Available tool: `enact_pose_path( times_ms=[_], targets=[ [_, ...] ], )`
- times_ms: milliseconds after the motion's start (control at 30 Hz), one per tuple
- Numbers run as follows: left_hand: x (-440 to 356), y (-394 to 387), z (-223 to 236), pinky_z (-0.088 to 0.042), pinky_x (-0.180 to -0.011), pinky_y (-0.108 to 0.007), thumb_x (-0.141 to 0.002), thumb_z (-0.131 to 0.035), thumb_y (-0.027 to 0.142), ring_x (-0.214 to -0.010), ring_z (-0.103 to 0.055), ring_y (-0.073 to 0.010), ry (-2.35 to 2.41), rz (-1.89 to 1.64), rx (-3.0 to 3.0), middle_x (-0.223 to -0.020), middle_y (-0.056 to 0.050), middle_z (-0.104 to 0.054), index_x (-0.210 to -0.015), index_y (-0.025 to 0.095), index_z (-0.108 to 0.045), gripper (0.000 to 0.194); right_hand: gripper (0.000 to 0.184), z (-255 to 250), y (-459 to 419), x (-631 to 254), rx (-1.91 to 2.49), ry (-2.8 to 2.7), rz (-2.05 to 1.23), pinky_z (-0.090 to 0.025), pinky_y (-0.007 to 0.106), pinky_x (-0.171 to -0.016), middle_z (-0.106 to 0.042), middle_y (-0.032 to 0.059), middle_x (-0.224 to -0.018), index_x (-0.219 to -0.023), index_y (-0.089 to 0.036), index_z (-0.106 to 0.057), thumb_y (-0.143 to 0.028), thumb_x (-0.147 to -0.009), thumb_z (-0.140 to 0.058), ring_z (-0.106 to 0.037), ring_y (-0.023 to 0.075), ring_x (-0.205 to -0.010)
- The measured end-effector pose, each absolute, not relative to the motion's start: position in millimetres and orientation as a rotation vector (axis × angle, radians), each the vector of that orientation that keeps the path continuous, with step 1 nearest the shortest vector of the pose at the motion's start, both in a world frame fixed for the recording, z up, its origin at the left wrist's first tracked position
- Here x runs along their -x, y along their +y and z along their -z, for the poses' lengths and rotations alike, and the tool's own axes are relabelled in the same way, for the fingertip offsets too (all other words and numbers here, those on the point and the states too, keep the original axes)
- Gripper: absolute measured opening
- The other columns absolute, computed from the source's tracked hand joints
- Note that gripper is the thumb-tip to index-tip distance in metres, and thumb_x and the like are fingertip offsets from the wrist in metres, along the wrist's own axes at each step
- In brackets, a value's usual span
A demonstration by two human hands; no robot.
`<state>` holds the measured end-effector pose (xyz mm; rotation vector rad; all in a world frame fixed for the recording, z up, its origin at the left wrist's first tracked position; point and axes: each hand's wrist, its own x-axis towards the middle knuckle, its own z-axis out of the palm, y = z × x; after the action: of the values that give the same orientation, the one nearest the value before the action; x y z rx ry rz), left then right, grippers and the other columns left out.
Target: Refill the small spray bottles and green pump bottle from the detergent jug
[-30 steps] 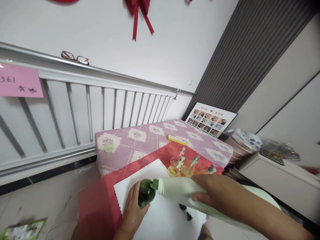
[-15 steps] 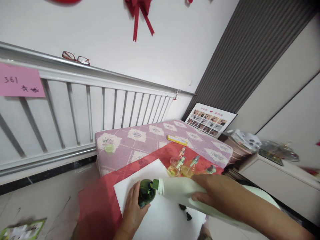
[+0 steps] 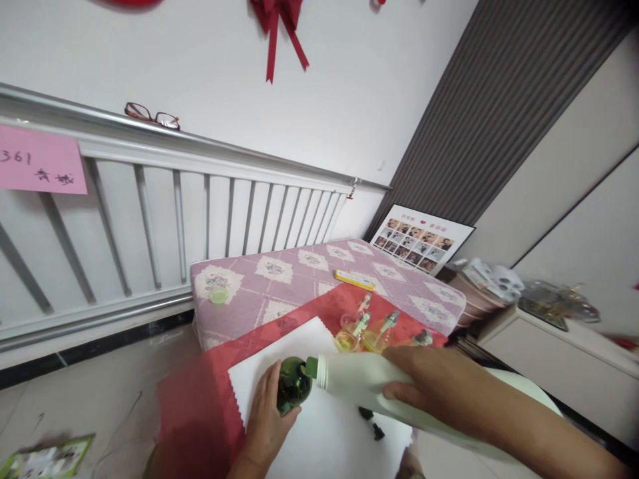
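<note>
My left hand point(image 3: 264, 419) is wrapped round a small dark green bottle point(image 3: 293, 384) that stands on a white sheet point(image 3: 324, 432). My right hand point(image 3: 429, 386) grips a large white plastic bottle point(image 3: 364, 386), tipped on its side. Its green spout point(image 3: 311, 366) rests at the mouth of the green bottle. Small black parts point(image 3: 372, 426) lie on the white sheet under the white bottle.
Several small spray bottles with yellow liquid point(image 3: 369, 329) stand on a red cloth point(image 3: 200, 399) beyond the hands. A yellow case point(image 3: 353, 279) and a green lid point(image 3: 218, 295) lie on the pink patterned table cover point(image 3: 299, 266). A white radiator point(image 3: 150, 219) lines the wall, a photo board point(image 3: 419, 238) leans at the right.
</note>
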<state>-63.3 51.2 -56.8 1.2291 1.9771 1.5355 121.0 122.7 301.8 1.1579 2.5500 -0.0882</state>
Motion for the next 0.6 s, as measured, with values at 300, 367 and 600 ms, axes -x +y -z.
enact_pose_path(
  times_ms=[300, 367, 600],
  targets=[
    [62.6, 51.1, 53.7, -0.039, -0.121, -0.056, -0.069, -0.068, 0.021, -0.144, -0.047, -0.033, 1.982, -1.522, -1.216, -0.152, -0.015, -0.053, -0.148, 0.023, -0.04, 0.084, 0.021, -306.7, 119.5, -115.6, -1.165, 2.536, 0.051, -0.047, 0.039, -0.073, -0.079, 0.0153, -0.103, -0.095, -0.021, -0.071, -0.035, -0.089, -0.056, -0.073, 0.0353, -0.092],
    [62.5, 51.1, 54.3, -0.038, -0.122, -0.056, -0.069, -0.068, 0.021, -0.144, -0.047, -0.0328, 1.985, -1.524, -1.214, -0.153, -0.014, -0.052, -0.148, 0.023, -0.04, 0.084, 0.022, -307.3, 119.2, -115.0, -1.157, 2.538, 0.063, -0.048, 0.039, -0.073, -0.079, 0.0151, -0.102, -0.095, -0.021, -0.071, -0.035, -0.089, -0.056, -0.073, 0.0354, -0.093],
    [63.5, 50.8, 55.4, -0.039, -0.121, -0.055, -0.07, -0.069, 0.02, -0.144, -0.048, -0.0319, 1.985, -1.529, -1.217, -0.152, -0.014, -0.052, -0.148, 0.023, -0.04, 0.084, 0.022, -306.9, 121.0, -115.3, -1.157, 2.538, 0.052, -0.049, 0.04, -0.074, -0.079, 0.0163, -0.103, -0.097, -0.021, -0.072, -0.035, -0.089, -0.056, -0.073, 0.037, -0.094]
  ],
)
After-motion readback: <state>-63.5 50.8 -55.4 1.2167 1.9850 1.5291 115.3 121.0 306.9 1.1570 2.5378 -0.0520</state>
